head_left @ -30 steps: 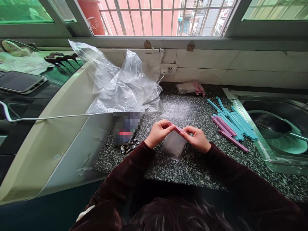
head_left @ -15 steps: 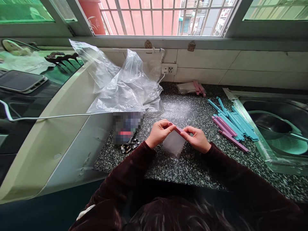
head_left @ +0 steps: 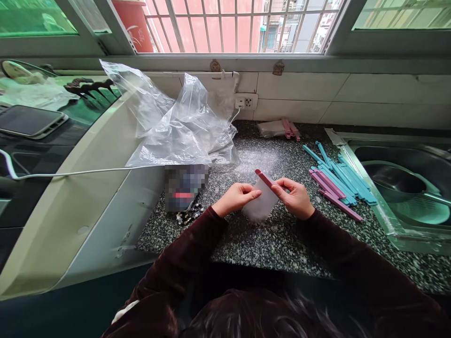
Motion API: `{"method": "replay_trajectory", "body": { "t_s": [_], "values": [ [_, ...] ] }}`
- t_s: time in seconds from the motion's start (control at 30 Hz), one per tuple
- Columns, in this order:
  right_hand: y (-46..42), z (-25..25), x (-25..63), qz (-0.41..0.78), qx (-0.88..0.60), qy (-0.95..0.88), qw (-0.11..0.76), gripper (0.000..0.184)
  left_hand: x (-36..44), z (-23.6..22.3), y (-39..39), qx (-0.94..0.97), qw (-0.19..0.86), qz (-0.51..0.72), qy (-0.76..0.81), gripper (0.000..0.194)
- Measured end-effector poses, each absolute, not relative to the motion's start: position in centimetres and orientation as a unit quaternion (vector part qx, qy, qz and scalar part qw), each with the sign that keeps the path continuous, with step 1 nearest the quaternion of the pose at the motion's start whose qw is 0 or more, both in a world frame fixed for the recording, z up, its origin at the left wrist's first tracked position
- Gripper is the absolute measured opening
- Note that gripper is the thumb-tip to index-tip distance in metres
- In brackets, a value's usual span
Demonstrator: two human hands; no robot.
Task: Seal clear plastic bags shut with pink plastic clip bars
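A small clear plastic bag [head_left: 259,207] hangs between my hands just above the counter. Along its top edge runs a pink bag clip [head_left: 267,179], tilted with its far end up and to the left. My right hand [head_left: 296,197] pinches the clip's near end between thumb and fingers. With thumb and fingertips together, my left hand [head_left: 237,198] grips the left side of the bag, below the clip's free end. More bag clips lie to the right on the counter, blue ones [head_left: 357,183] and pink ones [head_left: 340,205].
A large crumpled plastic bag [head_left: 179,131] lies at the back left, above a blurred item [head_left: 185,188]. Against the wall rests a clear packet [head_left: 271,129] with pink clips [head_left: 291,129]. A sink [head_left: 384,216] holding a pan and strainer is on the right.
My left hand has left the clip's far end and moved down onto the bag's side. My right hand has shifted slightly right, still holding the clip.
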State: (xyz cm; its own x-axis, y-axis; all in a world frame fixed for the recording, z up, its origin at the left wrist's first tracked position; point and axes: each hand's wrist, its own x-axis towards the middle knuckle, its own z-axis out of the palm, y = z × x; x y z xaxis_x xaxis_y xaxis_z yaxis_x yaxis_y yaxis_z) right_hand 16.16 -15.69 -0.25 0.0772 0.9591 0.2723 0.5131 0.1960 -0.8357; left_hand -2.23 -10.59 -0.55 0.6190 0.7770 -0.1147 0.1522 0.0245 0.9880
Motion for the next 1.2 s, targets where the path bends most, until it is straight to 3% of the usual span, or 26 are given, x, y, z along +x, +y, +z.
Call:
{"method": "replay_trajectory", "body": {
  "t_s": [0.67,0.83,0.97,1.2],
  "values": [
    [-15.41,-1.04,16.7,0.233,-0.598,-0.589,0.492,0.035,-2.17,-0.46,-10.47,0.641,0.609,0.271,0.381,0.047],
    [-15.55,-0.84,16.66,0.215,-0.596,-0.623,0.46,0.035,-2.24,-0.87,-10.38,0.696,0.525,0.272,0.407,0.045],
    [-15.61,-0.85,16.45,0.191,-0.552,-0.688,0.431,0.034,-2.27,-0.9,-10.28,0.714,0.454,0.338,0.412,0.031],
    [-15.72,-0.94,15.99,0.184,-0.498,-0.742,0.41,0.031,-2.24,-0.47,-10.4,0.708,0.494,0.382,0.33,0.03]
  ]
}}
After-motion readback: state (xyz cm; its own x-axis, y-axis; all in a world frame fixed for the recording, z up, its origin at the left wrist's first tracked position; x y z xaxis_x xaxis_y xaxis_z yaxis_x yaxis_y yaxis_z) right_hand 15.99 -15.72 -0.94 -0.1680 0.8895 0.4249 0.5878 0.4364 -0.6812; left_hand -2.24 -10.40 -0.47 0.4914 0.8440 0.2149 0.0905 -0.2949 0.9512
